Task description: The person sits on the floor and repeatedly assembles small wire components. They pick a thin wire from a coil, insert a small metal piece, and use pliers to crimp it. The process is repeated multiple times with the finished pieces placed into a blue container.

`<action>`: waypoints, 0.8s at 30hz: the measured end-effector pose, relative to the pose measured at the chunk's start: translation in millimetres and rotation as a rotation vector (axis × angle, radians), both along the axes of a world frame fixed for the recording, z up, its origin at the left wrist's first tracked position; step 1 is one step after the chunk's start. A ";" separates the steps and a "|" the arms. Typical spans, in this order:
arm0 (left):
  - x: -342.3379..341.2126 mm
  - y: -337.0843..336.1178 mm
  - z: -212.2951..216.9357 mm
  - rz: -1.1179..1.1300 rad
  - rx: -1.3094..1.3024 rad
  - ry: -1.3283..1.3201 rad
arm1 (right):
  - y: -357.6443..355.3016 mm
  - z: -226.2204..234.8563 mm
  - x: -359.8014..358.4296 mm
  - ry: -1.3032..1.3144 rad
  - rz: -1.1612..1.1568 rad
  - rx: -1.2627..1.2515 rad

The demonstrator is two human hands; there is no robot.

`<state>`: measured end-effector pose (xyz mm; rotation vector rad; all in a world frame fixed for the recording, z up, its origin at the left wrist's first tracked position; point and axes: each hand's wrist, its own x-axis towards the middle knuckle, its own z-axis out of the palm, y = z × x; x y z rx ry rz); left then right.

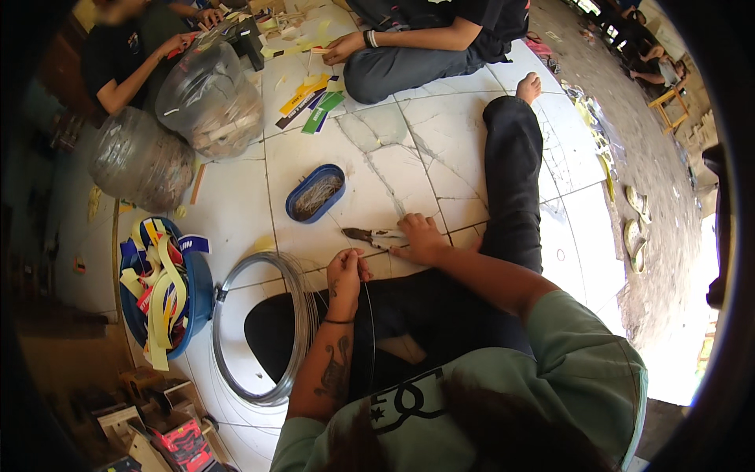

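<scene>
My left hand [346, 271] is closed in a pinch on a thin metal wire [371, 315], which hangs down over my dark trousers. Beside my left forearm stands a large coil of grey wire [222, 338], leaning against my leg. My right hand [423, 240] is at the handles of a pair of pliers [362, 234], thumb on one side and fingers on the other. The pliers rest on the white tiles with the jaws toward the left. Farther off, a small blue oval tub [316, 193] contains many short, thin wire pieces.
A blue basin [200, 291] of yellow and coloured strips stands at the left. Two clear plastic containers [208, 94] with scraps are behind it. Printed strips [322, 110] lie near a seated co-worker's leg [417, 75]; another person sits at the upper left. Sandals [635, 244] lie at the right.
</scene>
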<state>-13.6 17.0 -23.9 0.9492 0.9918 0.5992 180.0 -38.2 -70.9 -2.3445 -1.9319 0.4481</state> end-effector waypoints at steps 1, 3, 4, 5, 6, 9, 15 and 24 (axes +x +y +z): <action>0.9 1.6 1.0 -0.004 -0.010 -0.012 | 8.0 -3.3 16.0 0.029 -0.039 0.079; 3.7 2.9 2.1 -0.008 -0.035 -0.031 | 31.3 -11.1 60.6 0.062 -0.181 0.223; 5.8 2.5 2.2 -0.009 -0.047 -0.040 | 46.1 -13.1 89.8 0.066 -0.299 0.265; 8.2 2.6 1.9 -0.009 -0.040 -0.068 | 55.8 -15.1 116.6 0.078 -0.384 0.370; 9.4 1.9 1.6 -0.023 -0.047 -0.079 | 67.0 -17.5 140.1 -0.056 -0.453 0.347; 11.5 3.3 -1.0 -0.053 -0.099 -0.063 | 93.8 -25.1 189.0 -0.114 -0.642 0.186; 17.8 5.5 -4.4 -0.047 -0.165 -0.128 | 123.7 -48.6 160.7 -0.127 -0.581 0.101; 17.9 3.0 3.0 -0.070 -0.094 -0.084 | 83.9 -46.4 15.3 -0.014 -0.184 0.136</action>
